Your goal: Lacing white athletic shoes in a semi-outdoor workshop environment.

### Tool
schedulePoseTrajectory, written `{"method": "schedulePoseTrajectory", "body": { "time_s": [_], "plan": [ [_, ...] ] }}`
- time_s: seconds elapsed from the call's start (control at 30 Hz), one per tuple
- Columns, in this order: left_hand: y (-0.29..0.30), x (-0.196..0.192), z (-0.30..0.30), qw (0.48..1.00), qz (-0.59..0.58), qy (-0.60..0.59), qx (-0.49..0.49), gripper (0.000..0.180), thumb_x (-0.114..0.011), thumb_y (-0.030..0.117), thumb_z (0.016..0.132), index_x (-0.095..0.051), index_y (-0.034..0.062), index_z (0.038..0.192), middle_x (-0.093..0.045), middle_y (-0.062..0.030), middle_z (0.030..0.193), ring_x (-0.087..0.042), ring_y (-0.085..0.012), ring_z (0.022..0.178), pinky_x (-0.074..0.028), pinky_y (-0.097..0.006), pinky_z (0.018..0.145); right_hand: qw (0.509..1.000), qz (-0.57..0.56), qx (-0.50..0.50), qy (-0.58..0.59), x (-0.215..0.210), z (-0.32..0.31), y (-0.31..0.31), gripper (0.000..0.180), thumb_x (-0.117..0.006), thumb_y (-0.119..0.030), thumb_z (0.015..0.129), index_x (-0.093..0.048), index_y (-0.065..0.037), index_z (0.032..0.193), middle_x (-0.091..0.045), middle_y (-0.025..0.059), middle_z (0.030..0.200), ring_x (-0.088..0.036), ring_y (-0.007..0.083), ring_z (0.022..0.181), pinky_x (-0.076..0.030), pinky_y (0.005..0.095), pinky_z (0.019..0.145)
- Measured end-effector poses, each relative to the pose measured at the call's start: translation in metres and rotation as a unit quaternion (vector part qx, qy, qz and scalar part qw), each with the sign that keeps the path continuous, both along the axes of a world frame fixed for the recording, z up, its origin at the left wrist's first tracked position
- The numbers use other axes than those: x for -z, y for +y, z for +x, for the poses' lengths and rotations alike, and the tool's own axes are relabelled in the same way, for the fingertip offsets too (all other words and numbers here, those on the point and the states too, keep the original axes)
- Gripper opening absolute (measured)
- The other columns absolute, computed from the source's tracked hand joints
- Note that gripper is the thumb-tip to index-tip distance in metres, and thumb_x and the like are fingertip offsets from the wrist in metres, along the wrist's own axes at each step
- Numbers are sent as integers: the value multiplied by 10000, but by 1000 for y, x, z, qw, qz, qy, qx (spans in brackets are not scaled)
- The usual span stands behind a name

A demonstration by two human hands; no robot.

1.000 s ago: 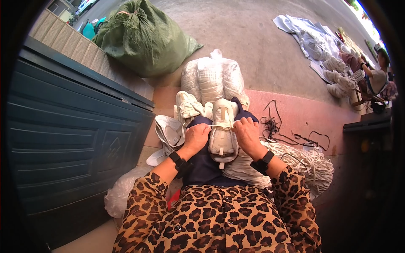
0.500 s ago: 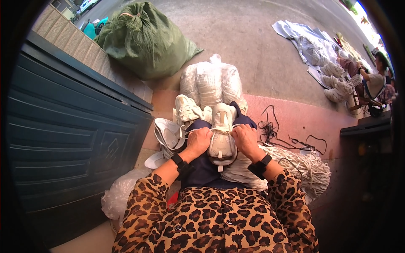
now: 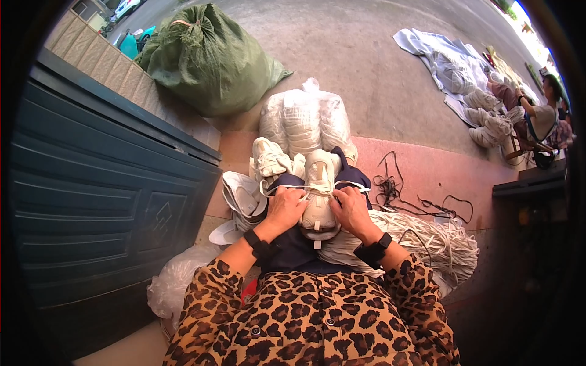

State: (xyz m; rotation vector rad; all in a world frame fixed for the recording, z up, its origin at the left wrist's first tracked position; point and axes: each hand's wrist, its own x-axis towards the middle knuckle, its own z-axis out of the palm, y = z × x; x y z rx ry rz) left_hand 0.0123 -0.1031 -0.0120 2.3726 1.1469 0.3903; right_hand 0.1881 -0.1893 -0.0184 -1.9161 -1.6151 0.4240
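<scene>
A cream sneaker (image 3: 320,210) rests between my thighs, its heel tab toward me and its toe pointing away. My left hand (image 3: 288,207) is closed at the shoe's left side, pinching a pale shoelace (image 3: 285,185). On the other side my right hand (image 3: 351,208) pinches the lace's other end, close against the shoe collar. Loops of lace spread out past both hands. More cream sneakers (image 3: 268,160) lie just beyond my left knee, beside stacked white shoe parts (image 3: 245,194).
A bundle of white laces (image 3: 442,244) lies at my right, with tangled black laces (image 3: 394,186) beyond. Clear plastic-wrapped packs (image 3: 303,119) stand ahead, a big green sack (image 3: 210,61) behind them. A blue door (image 3: 91,183) is at left. Another person (image 3: 543,116) sits far right.
Both hands have shifted slightly toward the shoe's collar and closer together. The lace now forms wider loops out to the sides.
</scene>
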Motion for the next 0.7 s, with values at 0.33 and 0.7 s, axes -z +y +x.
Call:
{"method": "schedulePoseTrajectory", "body": {
  "time_s": [0.33, 0.7],
  "plan": [
    [48, -18, 90, 987, -138, 7, 80, 297, -608, 213, 730, -592, 0, 937, -618, -201, 821, -582, -354, 860, -455, -418, 729, 991, 110, 41, 71, 21, -5, -4, 134, -601, -57, 708, -583, -32, 837, -572, 115, 769, -543, 296, 750, -452, 380, 667],
    [79, -28, 112, 813, -571, -100, -59, 423, -609, -11, 690, -468, -27, 1089, -582, -117, 637, -394, -73, 373, -240, -209, 316, 940, -70, -177, -283, -13, 3, 22, 134, -533, -93, 695, -569, -48, 816, -559, 72, 793, -517, 231, 826, -393, 337, 700]
  ]
}}
